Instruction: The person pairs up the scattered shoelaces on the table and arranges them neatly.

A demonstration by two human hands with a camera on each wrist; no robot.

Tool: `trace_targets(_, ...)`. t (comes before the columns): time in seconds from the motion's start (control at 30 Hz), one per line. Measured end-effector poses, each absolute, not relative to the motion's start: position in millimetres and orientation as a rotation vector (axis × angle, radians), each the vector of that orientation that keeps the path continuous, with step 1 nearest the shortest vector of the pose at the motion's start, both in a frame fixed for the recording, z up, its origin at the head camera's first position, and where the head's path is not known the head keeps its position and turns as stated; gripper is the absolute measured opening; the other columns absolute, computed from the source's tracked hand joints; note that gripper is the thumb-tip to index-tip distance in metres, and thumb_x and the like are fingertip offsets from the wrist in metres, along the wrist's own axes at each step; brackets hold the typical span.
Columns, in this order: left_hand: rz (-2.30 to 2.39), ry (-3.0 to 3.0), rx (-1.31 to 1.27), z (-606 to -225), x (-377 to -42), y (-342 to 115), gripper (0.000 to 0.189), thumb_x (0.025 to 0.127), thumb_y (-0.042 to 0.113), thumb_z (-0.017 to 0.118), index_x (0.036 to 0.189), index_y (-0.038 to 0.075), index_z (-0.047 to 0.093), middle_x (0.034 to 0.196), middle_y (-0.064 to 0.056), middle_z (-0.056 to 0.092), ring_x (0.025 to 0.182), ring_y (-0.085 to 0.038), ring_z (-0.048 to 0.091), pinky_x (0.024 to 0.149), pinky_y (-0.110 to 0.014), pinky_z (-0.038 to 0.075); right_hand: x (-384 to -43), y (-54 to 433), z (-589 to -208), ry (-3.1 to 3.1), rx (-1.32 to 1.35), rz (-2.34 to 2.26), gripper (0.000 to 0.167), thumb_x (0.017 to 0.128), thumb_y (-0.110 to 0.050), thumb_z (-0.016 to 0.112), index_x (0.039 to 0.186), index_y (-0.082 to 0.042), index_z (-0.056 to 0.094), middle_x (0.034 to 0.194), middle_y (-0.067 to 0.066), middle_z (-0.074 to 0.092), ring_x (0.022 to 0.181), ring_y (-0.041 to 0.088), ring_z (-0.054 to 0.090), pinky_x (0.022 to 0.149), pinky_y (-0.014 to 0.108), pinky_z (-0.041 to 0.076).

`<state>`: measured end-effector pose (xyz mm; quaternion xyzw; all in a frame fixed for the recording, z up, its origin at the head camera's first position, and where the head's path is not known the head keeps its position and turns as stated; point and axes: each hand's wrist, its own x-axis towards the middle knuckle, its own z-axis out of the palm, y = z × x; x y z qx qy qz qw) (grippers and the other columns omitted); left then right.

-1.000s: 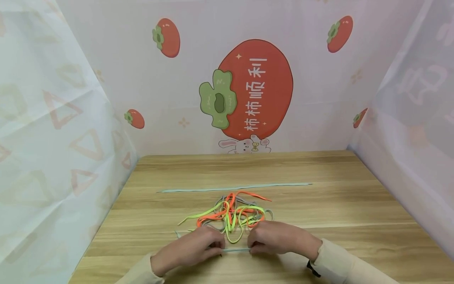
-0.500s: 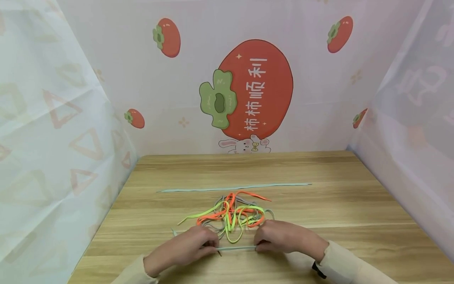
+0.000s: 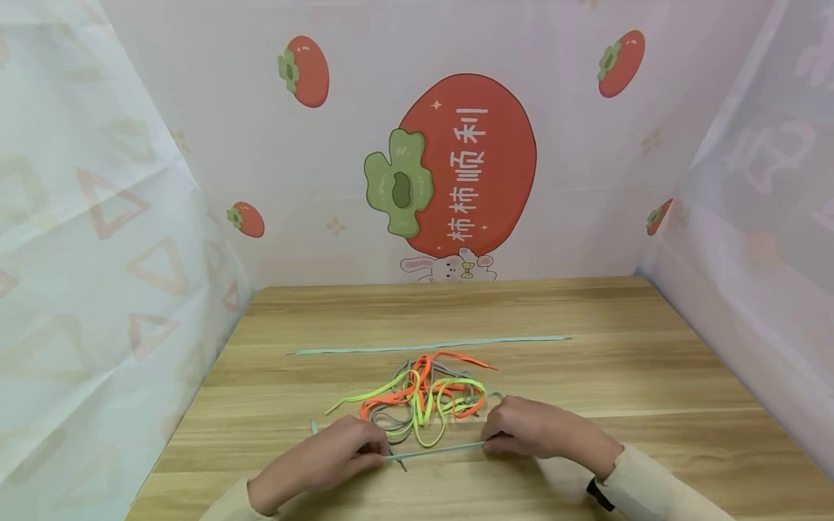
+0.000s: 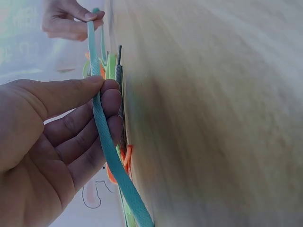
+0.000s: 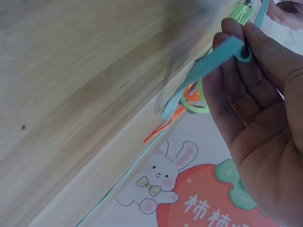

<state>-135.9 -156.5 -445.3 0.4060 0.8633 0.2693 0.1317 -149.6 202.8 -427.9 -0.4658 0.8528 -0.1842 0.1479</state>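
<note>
A light teal shoelace (image 3: 438,450) runs taut between the two hands, just in front of a tangled pile of laces. My left hand (image 3: 332,454) pinches it between thumb and forefinger; in the left wrist view the teal shoelace (image 4: 110,146) trails on past the fingers. On the other side my right hand (image 3: 537,428) pinches the same lace, and a short folded stretch hangs from its fingertips in the right wrist view. Behind the hands lie an orange shoelace (image 3: 391,397), a neon yellow shoelace (image 3: 420,405) and grey lacing (image 3: 397,427), tangled together.
Farther back, another teal shoelace (image 3: 391,349) lies stretched nearly straight across the wooden table (image 3: 586,311). A dark lace tip (image 3: 402,467) pokes out beside the left hand. Patterned cloth (image 3: 313,145) encloses the back and sides.
The hands have moved apart, left hand leftward and right hand rightward and slightly away, so the stretch of teal shoelace between them is longer. The tangled pile stays nearly in place.
</note>
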Motion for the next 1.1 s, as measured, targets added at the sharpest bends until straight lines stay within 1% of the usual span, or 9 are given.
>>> trace_targets(0.17,0.815,2.491,1.172,-445,-137,-161,0.011,0.102,0.017,0.071,0.092,0.021,0.074,0.085,0.015,0.068,0.074,0.009,0.05,0.069,-0.015,0.05,-147,210,-429,2.431,-1.319,-0.585,0.025,0.104,-0.015,0.067,0.08,-0.015,0.07,0.065,-0.012,0.053,0.056,-0.01,0.04,0.055,0.01,0.039)
trace_targets(0.3,0.822,2.506,1.174,-446,-137,-165,0.011,0.101,0.017,0.072,0.092,0.021,0.074,0.084,0.016,0.068,0.074,0.01,0.051,0.068,-0.015,0.05,-147,214,-430,2.438,-1.316,-0.591,0.024,0.104,-0.015,0.068,0.08,-0.015,0.07,0.066,-0.01,0.057,0.056,-0.011,0.041,0.055,0.011,0.04)
trace_targets(0.4,0.826,2.523,1.16,-447,-136,-169,0.01,0.101,0.017,0.073,0.091,0.021,0.074,0.083,0.017,0.067,0.073,0.01,0.051,0.067,-0.015,0.049,-148,218,-432,2.445,-1.315,-0.594,0.026,0.103,-0.014,0.068,0.077,-0.014,0.068,0.065,-0.013,0.049,0.057,-0.01,0.037,0.055,0.011,0.036)
trace_targets(0.53,0.83,2.537,1.117,-446,-136,-174,0.011,0.101,0.02,0.072,0.091,0.022,0.073,0.082,0.017,0.066,0.074,0.009,0.052,0.067,-0.016,0.049,-149,224,-433,2.458,-1.331,-0.601,0.031,0.103,-0.013,0.069,0.073,-0.013,0.062,0.067,-0.017,0.039,0.06,-0.008,0.03,0.056,0.011,0.031)
trace_targets(0.67,0.845,2.536,1.056,-445,-136,-181,0.01,0.102,0.022,0.072,0.092,0.023,0.073,0.085,0.016,0.068,0.076,0.008,0.054,0.068,-0.018,0.051,-151,229,-435,2.47,-1.326,-0.611,0.034,0.103,-0.012,0.069,0.071,-0.014,0.057,0.069,-0.017,0.038,0.062,-0.007,0.029,0.057,0.012,0.031)
trace_targets(0.9,0.846,2.545,1.054,-447,-136,-188,0.013,0.102,0.021,0.071,0.09,0.023,0.073,0.082,0.016,0.066,0.074,0.008,0.053,0.069,-0.017,0.05,-152,237,-436,2.475,-1.249,-0.634,0.029,0.103,-0.011,0.068,0.074,-0.012,0.064,0.068,-0.017,0.044,0.06,-0.008,0.034,0.057,0.012,0.036)
trace_targets(1.1,0.892,2.516,1.046,-447,-135,-196,0.012,0.102,0.018,0.071,0.091,0.021,0.074,0.082,0.014,0.068,0.073,0.009,0.053,0.067,-0.017,0.051,-151,244,-436,2.472,-1.221,-0.662,0.03,0.103,-0.011,0.068,0.073,-0.01,0.063,0.066,-0.017,0.041,0.058,-0.008,0.034,0.056,0.012,0.036)
